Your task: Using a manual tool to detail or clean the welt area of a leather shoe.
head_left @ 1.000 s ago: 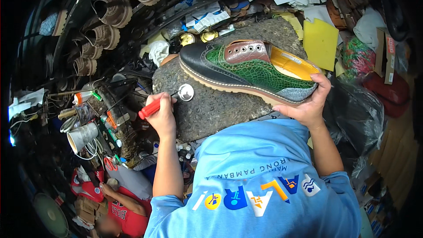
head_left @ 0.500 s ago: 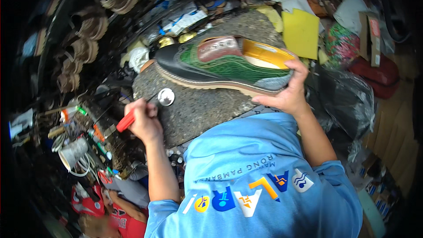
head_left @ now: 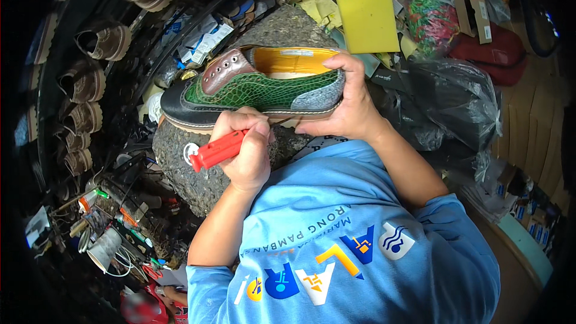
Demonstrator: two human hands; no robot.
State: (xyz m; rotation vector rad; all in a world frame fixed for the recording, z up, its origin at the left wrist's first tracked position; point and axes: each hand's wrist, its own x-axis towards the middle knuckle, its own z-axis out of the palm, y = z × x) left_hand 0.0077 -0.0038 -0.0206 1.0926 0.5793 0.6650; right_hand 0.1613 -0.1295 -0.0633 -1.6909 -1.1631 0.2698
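Shoe sits tilted side-up over the stone block, toe to the left; whether it bears on the block, cannot tell. Left hand curls tightly round the handle of a red tool; thin tip reaches the sole edge, contact unclear. Right hand is part open, clasping the heel, thumb below, fingers over the rim. Step in hand looks like work along the sole edge: best done with heel held firm, tip low and pressure light, to spare the green leather; right thumb should stay out of the tip's line. Containers: small round dish, partly behind the handle, contents unclear; plastic bag, contents unclear; bag showing multicoloured stuff; cardboard box, inside not visible.
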